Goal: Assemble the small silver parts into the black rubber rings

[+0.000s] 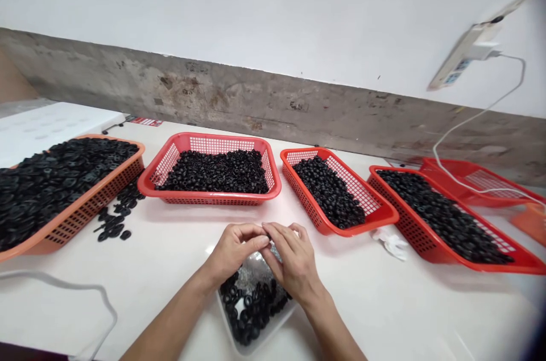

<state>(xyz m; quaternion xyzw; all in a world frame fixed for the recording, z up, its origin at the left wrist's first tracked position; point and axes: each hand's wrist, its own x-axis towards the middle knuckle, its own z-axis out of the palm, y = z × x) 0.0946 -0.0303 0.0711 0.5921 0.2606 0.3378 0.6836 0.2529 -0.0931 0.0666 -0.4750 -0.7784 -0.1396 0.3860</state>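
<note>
My left hand (pixel 236 250) and my right hand (pixel 292 261) meet fingertip to fingertip above a clear plastic bag (pixel 256 307) of small black rubber rings lying on the white table (pixel 170 258). Both hands pinch together around a small black ring (pixel 268 234) between the thumbs and forefingers; only a sliver of it shows. The bag sits directly under my wrists near the table's front edge.
Red mesh baskets of black rings stand behind: one at centre (pixel 211 170), one tilted right of it (pixel 336 190), a long one (pixel 447 219) further right, an orange one (pixel 72 190) at left. Loose rings (pixel 115 219) lie beside it. White cables and crumpled white gloves (pixel 390 241) lie about.
</note>
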